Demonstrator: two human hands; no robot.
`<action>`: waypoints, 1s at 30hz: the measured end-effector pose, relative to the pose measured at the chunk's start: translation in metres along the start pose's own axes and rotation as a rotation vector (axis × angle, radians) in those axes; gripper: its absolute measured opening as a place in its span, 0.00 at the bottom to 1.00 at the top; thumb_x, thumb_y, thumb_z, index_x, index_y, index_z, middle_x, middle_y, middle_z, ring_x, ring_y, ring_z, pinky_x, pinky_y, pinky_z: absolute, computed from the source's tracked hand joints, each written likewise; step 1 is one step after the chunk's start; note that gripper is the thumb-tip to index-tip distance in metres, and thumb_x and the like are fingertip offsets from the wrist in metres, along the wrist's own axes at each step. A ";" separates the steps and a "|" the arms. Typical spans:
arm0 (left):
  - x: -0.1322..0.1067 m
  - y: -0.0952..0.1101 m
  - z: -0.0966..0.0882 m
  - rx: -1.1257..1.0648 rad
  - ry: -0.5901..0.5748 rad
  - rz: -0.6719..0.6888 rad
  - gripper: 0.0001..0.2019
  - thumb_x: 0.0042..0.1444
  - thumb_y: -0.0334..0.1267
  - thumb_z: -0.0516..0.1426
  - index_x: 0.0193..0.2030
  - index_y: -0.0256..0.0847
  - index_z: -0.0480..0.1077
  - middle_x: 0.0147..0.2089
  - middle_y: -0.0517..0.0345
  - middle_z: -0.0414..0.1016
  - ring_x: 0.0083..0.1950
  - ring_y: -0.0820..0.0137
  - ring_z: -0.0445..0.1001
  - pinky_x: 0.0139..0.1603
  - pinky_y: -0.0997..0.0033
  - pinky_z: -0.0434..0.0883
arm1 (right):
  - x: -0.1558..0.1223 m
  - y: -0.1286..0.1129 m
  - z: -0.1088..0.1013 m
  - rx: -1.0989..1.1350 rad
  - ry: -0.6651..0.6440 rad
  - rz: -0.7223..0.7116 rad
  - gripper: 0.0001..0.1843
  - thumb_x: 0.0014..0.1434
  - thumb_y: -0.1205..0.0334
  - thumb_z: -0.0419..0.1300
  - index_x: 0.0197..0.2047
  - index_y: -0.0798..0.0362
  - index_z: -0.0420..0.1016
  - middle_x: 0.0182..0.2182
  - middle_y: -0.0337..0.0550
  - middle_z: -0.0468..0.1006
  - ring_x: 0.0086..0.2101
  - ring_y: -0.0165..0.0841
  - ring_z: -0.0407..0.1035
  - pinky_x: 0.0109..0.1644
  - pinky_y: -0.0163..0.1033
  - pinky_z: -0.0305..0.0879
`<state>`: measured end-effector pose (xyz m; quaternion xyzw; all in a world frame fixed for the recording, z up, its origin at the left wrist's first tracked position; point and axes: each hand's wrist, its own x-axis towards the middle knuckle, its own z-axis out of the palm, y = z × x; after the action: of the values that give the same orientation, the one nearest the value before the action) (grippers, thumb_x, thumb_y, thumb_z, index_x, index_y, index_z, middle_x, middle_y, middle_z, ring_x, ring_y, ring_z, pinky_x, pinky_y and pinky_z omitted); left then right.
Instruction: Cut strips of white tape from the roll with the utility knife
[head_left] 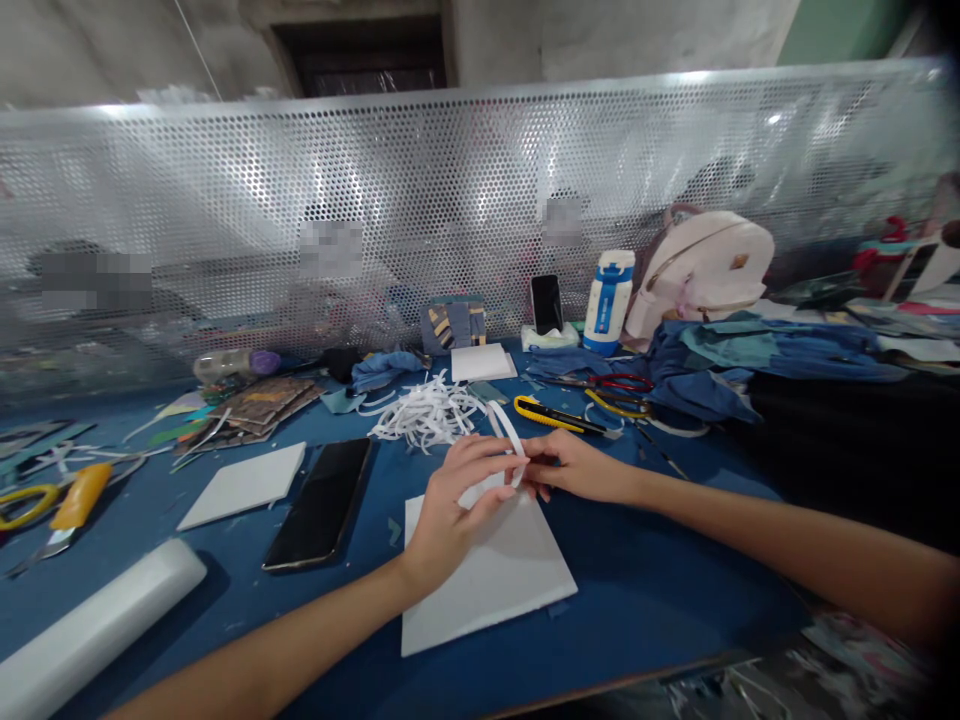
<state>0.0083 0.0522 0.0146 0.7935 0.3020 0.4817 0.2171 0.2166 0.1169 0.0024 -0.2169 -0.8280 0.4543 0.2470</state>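
My left hand (461,500) is over a stack of white sheets (491,580), its thumb and fingers pinched on a narrow white paper strip (513,428). The strip bends upward in a loop from between the fingertips. From the right, my right hand (566,465) meets it at the far edge of the stack, fingers curled in at the lower end of the strip; the exact grip is partly hidden. Just beyond the hands lies a tangled heap of cut white strips (427,412). A yellow and black box cutter (559,415) rests to the right of the heap.
Left of the stack are a black phone (322,505), a white pad (244,485) and a long white bar (97,625). Scissors with red handles (622,382), a bottle (609,305), blue cloth (705,365) and a backpack (705,265) line the back right, before a perforated metal screen (450,200).
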 end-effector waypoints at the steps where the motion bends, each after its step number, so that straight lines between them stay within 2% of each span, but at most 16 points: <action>1: 0.000 0.000 0.000 0.003 -0.001 -0.004 0.17 0.67 0.53 0.54 0.50 0.47 0.79 0.50 0.52 0.80 0.55 0.59 0.73 0.60 0.57 0.63 | 0.000 0.002 -0.001 -0.010 0.011 0.012 0.15 0.67 0.56 0.55 0.39 0.58 0.76 0.26 0.40 0.77 0.22 0.27 0.69 0.29 0.31 0.65; 5: -0.002 -0.001 0.000 -0.001 -0.013 0.001 0.19 0.65 0.54 0.56 0.56 0.49 0.76 0.55 0.53 0.78 0.58 0.58 0.72 0.64 0.55 0.61 | 0.003 0.007 -0.004 -0.001 0.039 0.064 0.11 0.63 0.60 0.59 0.42 0.57 0.79 0.26 0.39 0.79 0.22 0.28 0.70 0.29 0.32 0.66; 11: -0.005 -0.004 0.001 0.061 -0.029 0.003 0.26 0.62 0.55 0.59 0.65 0.53 0.67 0.64 0.52 0.71 0.65 0.55 0.66 0.68 0.49 0.58 | 0.003 0.007 -0.005 0.083 0.093 -0.014 0.13 0.60 0.59 0.63 0.47 0.55 0.72 0.31 0.40 0.81 0.23 0.28 0.71 0.29 0.32 0.69; 16: -0.005 -0.007 0.004 0.093 -0.022 -0.008 0.30 0.59 0.57 0.60 0.67 0.54 0.64 0.66 0.50 0.68 0.67 0.53 0.64 0.67 0.46 0.59 | -0.001 -0.003 -0.004 0.120 0.015 -0.055 0.13 0.66 0.56 0.59 0.47 0.56 0.75 0.33 0.43 0.81 0.26 0.29 0.74 0.35 0.35 0.69; 19: -0.004 -0.009 0.005 0.108 -0.035 -0.005 0.33 0.59 0.58 0.60 0.69 0.54 0.62 0.67 0.49 0.67 0.68 0.53 0.62 0.68 0.46 0.58 | -0.002 -0.007 -0.003 0.138 0.014 -0.047 0.18 0.68 0.51 0.56 0.49 0.56 0.76 0.33 0.43 0.81 0.27 0.30 0.75 0.31 0.33 0.67; 22: -0.004 -0.011 0.006 0.105 -0.062 0.012 0.34 0.59 0.57 0.60 0.70 0.54 0.59 0.68 0.50 0.65 0.69 0.54 0.60 0.69 0.48 0.57 | 0.000 -0.008 -0.002 0.158 0.064 -0.013 0.20 0.66 0.47 0.58 0.46 0.57 0.77 0.35 0.45 0.83 0.26 0.30 0.74 0.28 0.32 0.64; 26: -0.005 -0.013 0.006 0.113 -0.099 0.037 0.35 0.59 0.56 0.62 0.71 0.55 0.57 0.68 0.51 0.64 0.69 0.55 0.59 0.69 0.50 0.57 | 0.003 -0.002 -0.001 0.202 0.132 0.034 0.21 0.62 0.46 0.62 0.43 0.58 0.77 0.33 0.45 0.83 0.26 0.30 0.74 0.30 0.33 0.65; 30: -0.005 -0.013 0.006 0.151 -0.144 0.101 0.36 0.59 0.54 0.62 0.72 0.56 0.55 0.69 0.50 0.63 0.70 0.54 0.59 0.70 0.47 0.52 | 0.004 0.002 -0.002 0.238 0.167 0.037 0.21 0.60 0.46 0.64 0.41 0.57 0.77 0.33 0.43 0.81 0.26 0.29 0.73 0.32 0.33 0.67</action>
<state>0.0079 0.0577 0.0003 0.8543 0.2807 0.4098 0.1530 0.2151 0.1214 0.0019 -0.2384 -0.7406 0.5341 0.3308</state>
